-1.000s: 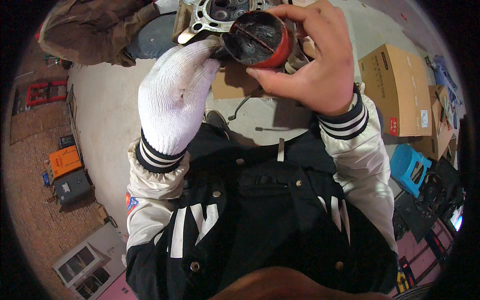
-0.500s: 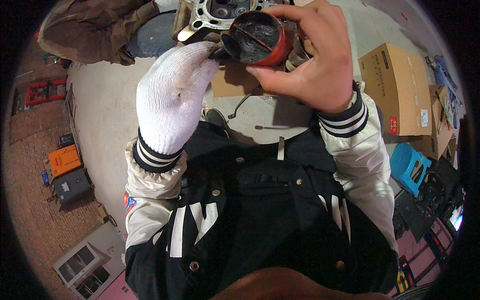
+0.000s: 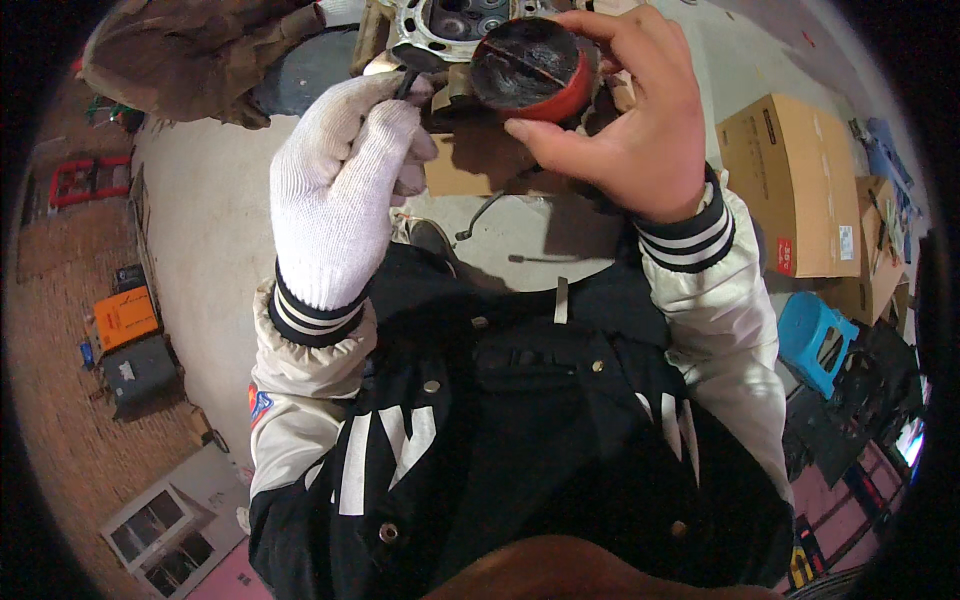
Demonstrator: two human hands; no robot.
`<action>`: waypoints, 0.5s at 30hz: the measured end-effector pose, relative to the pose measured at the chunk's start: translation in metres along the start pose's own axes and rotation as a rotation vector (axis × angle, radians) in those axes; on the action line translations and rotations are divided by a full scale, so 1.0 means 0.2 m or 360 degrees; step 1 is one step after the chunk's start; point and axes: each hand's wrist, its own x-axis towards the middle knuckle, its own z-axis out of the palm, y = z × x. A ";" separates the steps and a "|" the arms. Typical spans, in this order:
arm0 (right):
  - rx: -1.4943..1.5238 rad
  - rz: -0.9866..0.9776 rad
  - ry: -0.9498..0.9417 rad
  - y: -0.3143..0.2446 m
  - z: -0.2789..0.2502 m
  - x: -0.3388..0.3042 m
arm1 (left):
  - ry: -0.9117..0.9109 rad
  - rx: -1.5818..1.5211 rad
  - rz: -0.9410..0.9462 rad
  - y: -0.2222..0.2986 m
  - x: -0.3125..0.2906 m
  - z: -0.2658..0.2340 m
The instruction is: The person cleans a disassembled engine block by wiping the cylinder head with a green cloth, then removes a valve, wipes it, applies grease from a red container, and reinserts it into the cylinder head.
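My right hand [image 3: 640, 130], bare, grips a round red tin [image 3: 560, 98] by its side, thumb below and fingers above. Black paste fills the tin, with a thin divider across its middle. White knit covers my left hand [image 3: 345, 185], whose fingers pinch the narrow dark stem of a small tool [image 3: 405, 82]. A dark oval end [image 3: 420, 58] shows just beyond those fingertips, seemingly part of that tool; its exact kind I cannot make out. The tool and tin are apart. Directly behind them lies a metal engine cylinder head [image 3: 425, 38], with round valve faces in its recess.
Beneath the engine part is a cardboard piece [image 3: 460, 165]; a bent dark rod [image 3: 485, 212] is nearby. Brown cloth [image 3: 190, 60] lies far left. Cardboard boxes [image 3: 790, 190] and a blue stool [image 3: 815, 340] stand right. An orange box [image 3: 127, 317] sits by the left brick wall.
My left hand has drawn the tool out of the tin, away to the left, and turned so its fingers show. The right hand and tin have shifted slightly right.
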 end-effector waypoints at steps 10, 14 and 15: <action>0.0192 0.0137 0.0072 -0.01 0.04 -0.02 | -0.0252 -0.0719 -0.0527 0.04 0.02 -0.01; 0.0220 0.0129 0.0068 0.00 0.04 -0.03 | -0.0303 -0.0792 -0.0610 0.04 0.02 -0.01; 0.0221 0.0125 0.0063 0.00 0.04 -0.03 | -0.0293 -0.0755 -0.0621 0.05 0.01 -0.01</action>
